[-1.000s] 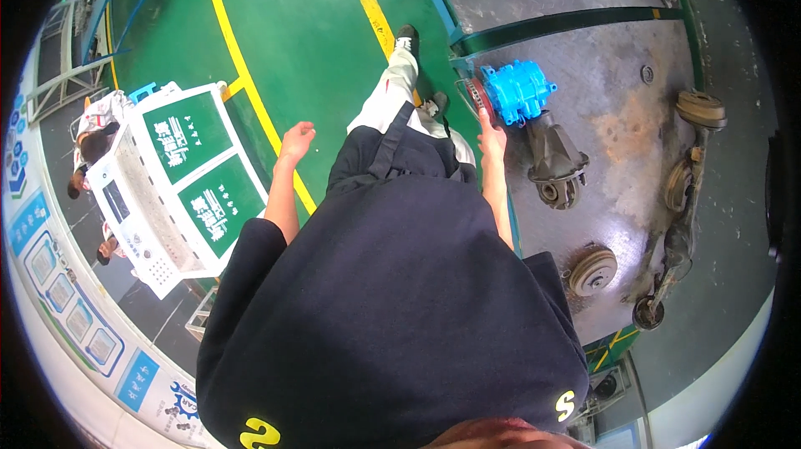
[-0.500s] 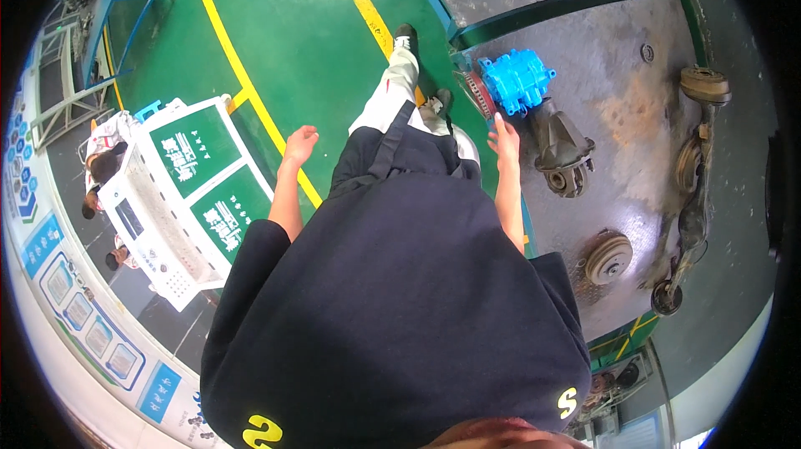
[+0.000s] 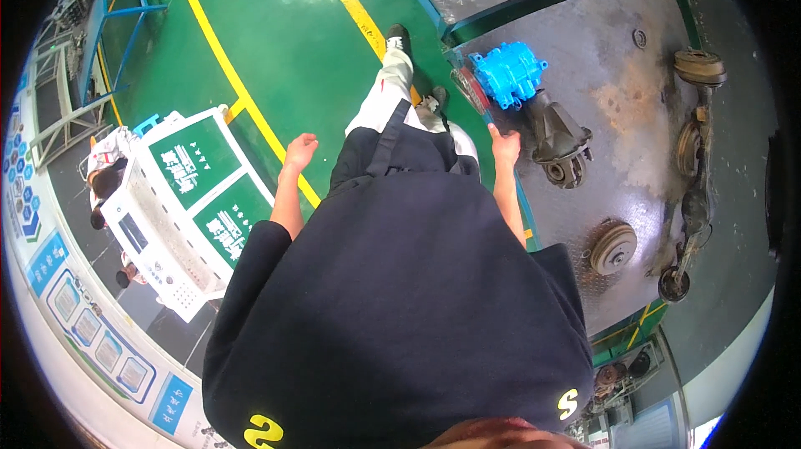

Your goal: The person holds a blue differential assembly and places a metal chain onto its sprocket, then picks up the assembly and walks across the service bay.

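Observation:
My left hand (image 3: pixel 301 151) hangs in the air beside my left hip, over the green floor. Its fingers are loosely bent and a little apart, with nothing visible in them. At the near edge of the grey metal table (image 3: pixel 584 224), my right hand (image 3: pixel 505 147) has its fingers curled together. What they hold, if anything, is hidden. Just beyond the fingertips a reddish narrow piece (image 3: pixel 472 88) lies at the table edge; whether I touch it I cannot tell. Beside that sits a bright blue cast housing (image 3: pixel 509 73). A dark, cone-shaped metal housing (image 3: pixel 559 136) rests right of my hand.
A round drum (image 3: pixel 613 249) and a long axle (image 3: pixel 694 199) lie on the table, with a small ring (image 3: pixel 639 38) farther off. Left stands a white cabinet (image 3: pixel 158 253) with green panels. People (image 3: pixel 107 169) are behind it. A blue frame (image 3: pixel 125 11) stands far left.
My right hand's fingers have gone from spread to curled, and the hand sits slightly lower. My left hand is nearly unmoved. The table and its parts have shifted slightly in view.

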Motion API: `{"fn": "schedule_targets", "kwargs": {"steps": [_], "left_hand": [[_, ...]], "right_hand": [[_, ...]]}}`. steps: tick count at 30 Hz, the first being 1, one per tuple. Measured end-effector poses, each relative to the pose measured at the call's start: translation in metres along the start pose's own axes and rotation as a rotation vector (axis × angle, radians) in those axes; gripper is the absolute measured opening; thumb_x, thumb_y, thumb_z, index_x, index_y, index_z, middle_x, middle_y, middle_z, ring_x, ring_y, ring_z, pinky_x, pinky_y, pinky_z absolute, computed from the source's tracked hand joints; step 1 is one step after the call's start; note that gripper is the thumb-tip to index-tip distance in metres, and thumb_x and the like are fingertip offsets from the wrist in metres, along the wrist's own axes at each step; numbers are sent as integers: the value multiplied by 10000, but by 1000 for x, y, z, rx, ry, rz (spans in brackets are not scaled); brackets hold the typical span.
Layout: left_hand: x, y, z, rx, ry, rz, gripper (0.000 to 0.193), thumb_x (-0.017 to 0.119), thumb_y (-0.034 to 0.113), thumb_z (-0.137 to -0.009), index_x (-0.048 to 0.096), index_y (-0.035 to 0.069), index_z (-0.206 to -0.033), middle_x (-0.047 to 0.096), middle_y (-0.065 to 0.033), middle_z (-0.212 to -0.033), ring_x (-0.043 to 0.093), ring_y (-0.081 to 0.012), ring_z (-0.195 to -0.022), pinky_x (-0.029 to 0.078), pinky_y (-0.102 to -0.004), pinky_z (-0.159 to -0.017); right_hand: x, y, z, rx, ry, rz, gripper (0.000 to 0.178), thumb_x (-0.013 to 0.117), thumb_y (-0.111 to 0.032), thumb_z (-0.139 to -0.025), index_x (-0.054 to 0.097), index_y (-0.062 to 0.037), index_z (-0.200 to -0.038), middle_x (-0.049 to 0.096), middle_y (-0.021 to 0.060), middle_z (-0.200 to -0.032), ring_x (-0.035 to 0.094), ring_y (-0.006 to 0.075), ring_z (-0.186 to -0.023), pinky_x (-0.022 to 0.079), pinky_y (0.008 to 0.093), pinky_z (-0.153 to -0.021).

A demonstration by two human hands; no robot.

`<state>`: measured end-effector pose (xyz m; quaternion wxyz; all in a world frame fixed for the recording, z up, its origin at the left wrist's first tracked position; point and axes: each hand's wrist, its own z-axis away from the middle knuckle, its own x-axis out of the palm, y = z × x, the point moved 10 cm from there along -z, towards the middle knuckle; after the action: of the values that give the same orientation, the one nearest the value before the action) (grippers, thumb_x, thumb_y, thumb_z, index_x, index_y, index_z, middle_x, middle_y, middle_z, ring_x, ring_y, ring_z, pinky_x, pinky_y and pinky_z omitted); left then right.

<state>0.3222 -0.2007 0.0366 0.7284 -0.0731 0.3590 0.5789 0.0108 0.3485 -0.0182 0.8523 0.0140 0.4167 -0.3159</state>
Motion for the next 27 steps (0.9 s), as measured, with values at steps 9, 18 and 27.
{"fn": "schedule_targets", "kwargs": {"steps": [9,18,27], "left_hand": [[-13,29,3,3,18,64,371,617,230,-938,636,29,-1249,707,-155,-1170,667,-284,-1108,500,-365,-954],[-18,18,5,10,12,-2,375,625,231,-937,635,35,-1256,704,-152,-1179,662,-277,-1118,497,-364,-965],[-14,36,4,-4,-22,15,377,618,244,-937,636,33,-1249,704,-151,-1181,661,-273,-1122,499,-362,-964]], "right_hand": [[29,-91,24,-255,-256,-575,891,802,-496,-804,416,27,-1413,594,165,-1282,620,248,-1066,523,357,-800],[28,30,-11,73,-36,-145,905,835,-514,-745,498,71,-1348,642,182,-1206,626,231,-1026,512,374,-855],[38,-69,9,-84,-281,-553,1044,827,-564,-745,340,-13,-1486,578,161,-1314,591,254,-1119,524,433,-845]]}}
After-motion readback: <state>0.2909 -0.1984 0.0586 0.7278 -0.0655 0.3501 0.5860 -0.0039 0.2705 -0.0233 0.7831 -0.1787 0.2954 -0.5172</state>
